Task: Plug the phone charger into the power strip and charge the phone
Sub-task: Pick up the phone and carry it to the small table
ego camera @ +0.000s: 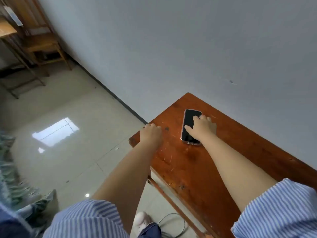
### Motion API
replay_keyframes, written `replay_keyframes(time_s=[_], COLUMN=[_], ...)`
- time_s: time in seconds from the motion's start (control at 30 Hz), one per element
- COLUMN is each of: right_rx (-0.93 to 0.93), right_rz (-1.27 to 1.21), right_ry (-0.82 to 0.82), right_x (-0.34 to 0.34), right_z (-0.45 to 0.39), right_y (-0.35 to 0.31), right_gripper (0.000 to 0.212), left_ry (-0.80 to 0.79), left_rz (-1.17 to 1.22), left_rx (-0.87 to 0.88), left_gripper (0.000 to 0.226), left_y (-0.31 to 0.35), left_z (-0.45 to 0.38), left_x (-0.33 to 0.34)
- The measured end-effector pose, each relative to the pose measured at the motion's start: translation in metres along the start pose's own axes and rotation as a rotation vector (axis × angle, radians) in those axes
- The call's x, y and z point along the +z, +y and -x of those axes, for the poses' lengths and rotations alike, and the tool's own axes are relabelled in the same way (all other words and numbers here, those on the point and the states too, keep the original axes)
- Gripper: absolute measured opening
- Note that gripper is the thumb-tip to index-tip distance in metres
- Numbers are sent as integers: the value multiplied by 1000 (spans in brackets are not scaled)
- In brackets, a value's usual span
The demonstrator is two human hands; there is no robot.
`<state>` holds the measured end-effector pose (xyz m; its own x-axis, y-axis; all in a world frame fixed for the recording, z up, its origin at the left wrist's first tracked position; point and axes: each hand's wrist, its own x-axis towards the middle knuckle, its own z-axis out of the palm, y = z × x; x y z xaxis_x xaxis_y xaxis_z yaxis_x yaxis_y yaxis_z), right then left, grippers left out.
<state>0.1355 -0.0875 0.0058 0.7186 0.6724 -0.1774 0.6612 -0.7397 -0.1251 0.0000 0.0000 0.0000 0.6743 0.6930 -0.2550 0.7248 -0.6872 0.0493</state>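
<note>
So the phone [190, 125] is lying screen-up and dark on the reddish wooden desk [192, 165], near the far corner by the grey wall [188, 48]. My right hand [202, 127] is draped over it palm down, fingers spread across the glass, thumb on the screen's lower half, not really wrapped round it, just resting flat. That forearm runs straight out from a blue striped sleeve [277, 212]. My left hand [151, 134] sits loosely curled on the desk's left edge, holding nothing. Down by my foot there's a dark cable [173, 225] looping on the tile floor [72, 134].
</note>
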Motion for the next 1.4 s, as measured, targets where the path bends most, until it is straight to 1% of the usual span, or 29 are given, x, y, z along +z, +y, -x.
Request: replay_keyframes(time_s=[0.03, 0.1, 0.2, 0.33, 0.43, 0.5, 0.67, 0.73, 0.8, 0.9, 1.0, 1.1, 1.2, 1.4], right_rx=[60, 140, 234, 367, 451, 491, 530, 459, 313, 103, -50, -177, -299, -552], right_rz=[3, 15, 33, -21, -157, -165, -190, -147, -74, -36, -63, -109, -168, -115], right_ry=[-45, -77, -102, -102, -74, -37, 63, 66, 66, 43, 33, 49, 47, 87], right_x=[8, 26, 49, 63, 68, 71, 73, 71, 69, 60, 47, 33, 21, 1], right_z=[-3, -12, -29, -43, -50, -58, -67, -68, -68, -85, -117, -150, -175, -217], right_y=[-5, -11, -19, -19, -24, -30, -35, -33, -32, -52, -93, -149, -224, -387], right_gripper=[58, 70, 76, 77, 79, 80, 68, 66, 63, 61, 62, 62, 62, 62], left_ry=[-37, -66, -136, -145, -151, -158, -200, -228, -224, -176, -151, -72, 28, 132], left_rz=[-2, 21, 59, 121, 119, 120, 125, 120, 127, 112, 94, 87, 79, 50], left_rx=[-2, 15, 45, 154, 206, 217, 230, 257, 260, 161, 78, -24, -133, -292], left_gripper=[33, 39, 56, 67, 69, 69, 70, 68, 63, 60, 57, 56, 53, 51], left_y=[-8, -25, -52, -76, -83, -85, -85, -92, -105, -140, -176, -214, -265, -386], left_z=[-3, -13, -33, -47, -48, -50, -49, -55, -66, -92, -117, -135, -145, -162], left_x=[7, 26, 54, 76, 83, 85, 81, 75, 65, 38, 10, -17, -43, -84])
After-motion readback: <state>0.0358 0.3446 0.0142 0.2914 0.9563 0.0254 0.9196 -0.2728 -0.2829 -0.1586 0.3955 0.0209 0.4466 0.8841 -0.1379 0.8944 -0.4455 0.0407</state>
